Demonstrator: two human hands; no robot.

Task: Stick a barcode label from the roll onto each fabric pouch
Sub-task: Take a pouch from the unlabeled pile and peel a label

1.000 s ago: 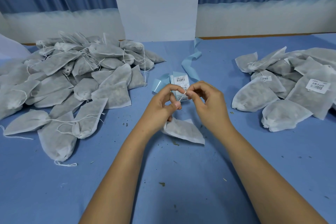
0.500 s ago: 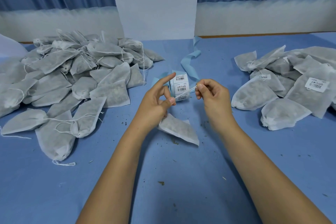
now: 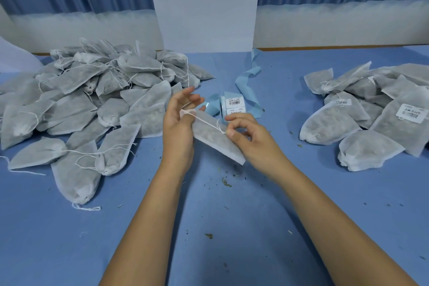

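— Where's the pouch (image 3: 216, 144) at the moment?
— Up off the blue table (image 3: 209, 227), slanting between the two hands, just this side of the label roll (image 3: 233, 109).
— Who's got hold of it?
— The left hand (image 3: 178, 132) holds its upper end, top fingers loosely spread, with the drawstring (image 3: 204, 122) looped over one of them. The right hand (image 3: 251, 139) pinches the far end of that string between thumb and forefinger, its other fingers curled.
— And the roll?
— Sitting on the table, barcode labels facing us, a pale blue backing strip (image 3: 247, 81) trailing away behind it. There's a heap of plain pouches (image 3: 81, 104) to the left and a pile of labelled pouches (image 3: 371, 123) to the right
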